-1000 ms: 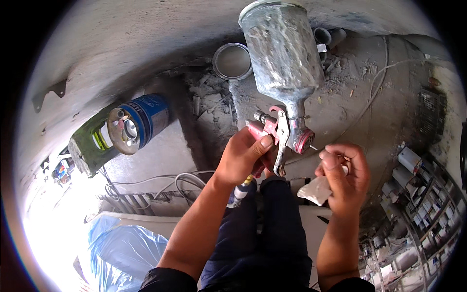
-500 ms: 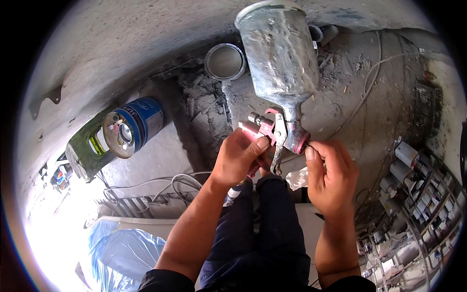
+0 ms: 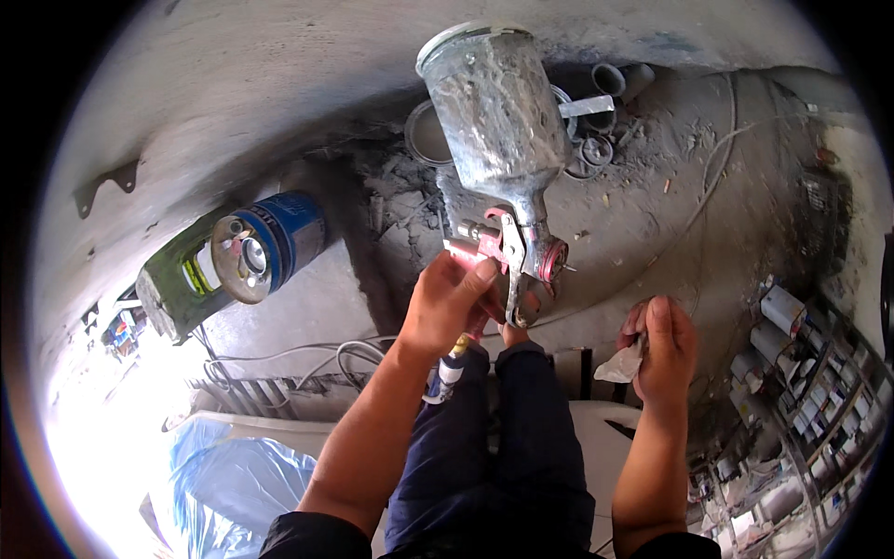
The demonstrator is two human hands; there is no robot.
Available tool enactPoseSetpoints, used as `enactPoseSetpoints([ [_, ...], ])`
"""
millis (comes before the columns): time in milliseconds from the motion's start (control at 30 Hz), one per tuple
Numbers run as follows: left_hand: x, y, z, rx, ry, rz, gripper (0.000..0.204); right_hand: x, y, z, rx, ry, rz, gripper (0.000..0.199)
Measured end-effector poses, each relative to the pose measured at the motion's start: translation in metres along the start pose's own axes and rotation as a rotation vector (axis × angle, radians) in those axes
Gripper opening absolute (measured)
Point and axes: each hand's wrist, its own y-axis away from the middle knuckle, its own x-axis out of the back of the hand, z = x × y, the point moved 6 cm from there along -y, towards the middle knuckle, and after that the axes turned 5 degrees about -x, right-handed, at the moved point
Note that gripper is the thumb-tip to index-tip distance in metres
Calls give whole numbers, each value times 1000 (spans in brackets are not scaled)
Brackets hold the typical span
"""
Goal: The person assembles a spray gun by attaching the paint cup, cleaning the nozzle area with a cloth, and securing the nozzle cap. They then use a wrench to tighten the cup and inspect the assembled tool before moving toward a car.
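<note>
Left hand (image 3: 453, 300) gripping spray gun (image 3: 518, 250), lettered blue can (image 3: 279, 240)

Spray gun (image 3: 535, 250), 1: left hand (image 3: 442, 303) is covering its grip. Tin (image 3: 428, 135), 1, beyond left hand: cup (image 3: 498, 116) is hiding part.

Printed in pale lettering around the side of the blue can (image 3: 283, 238), partly on a dark band, foreshortened and only partly visible; marked in smaller, fainter characters on the blue beyond, too small to make out; otherwise unreadable.
</note>
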Motion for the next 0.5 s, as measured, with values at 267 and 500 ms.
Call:
enactPoseSetpoints([
  [267,41,52,26,-242,-19,207,25,-25,12,48,-229,21,-203,10],
  [500,117,139,43,-329,-211,736,18,-53,28,74,-598,-333,-571,30],
])
